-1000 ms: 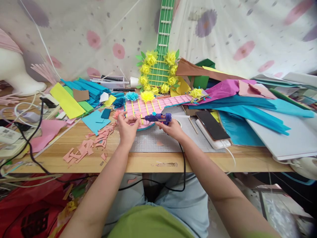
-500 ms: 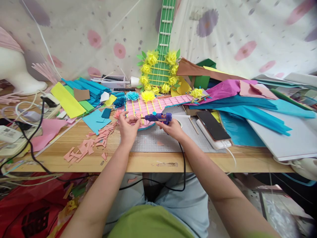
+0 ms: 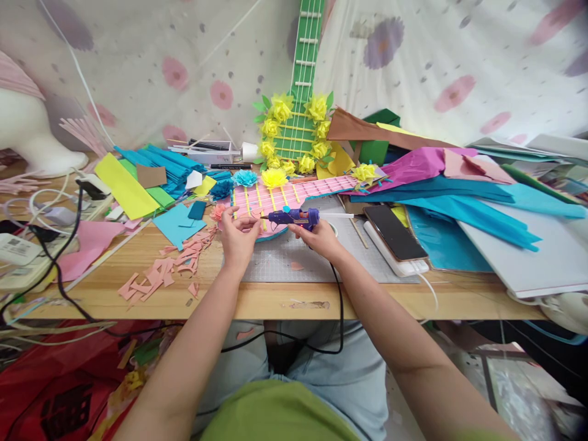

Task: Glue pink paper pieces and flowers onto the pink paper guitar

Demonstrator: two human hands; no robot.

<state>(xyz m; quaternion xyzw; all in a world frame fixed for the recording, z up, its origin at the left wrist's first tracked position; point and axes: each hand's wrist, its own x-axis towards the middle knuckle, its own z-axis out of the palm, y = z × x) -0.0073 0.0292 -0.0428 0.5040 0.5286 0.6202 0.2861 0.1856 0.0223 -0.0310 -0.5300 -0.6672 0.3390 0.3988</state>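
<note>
behind: white sheeting (image 3: 193, 30), pink and purple flower print | table (image 3: 261, 301): pale wood | light: even

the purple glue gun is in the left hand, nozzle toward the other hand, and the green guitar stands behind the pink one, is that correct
Not quite: the head view shows the purple glue gun in the right hand, not the left hand. The rest holds: its nozzle points toward the other hand, and the green guitar stands behind the pink guitar.
</note>
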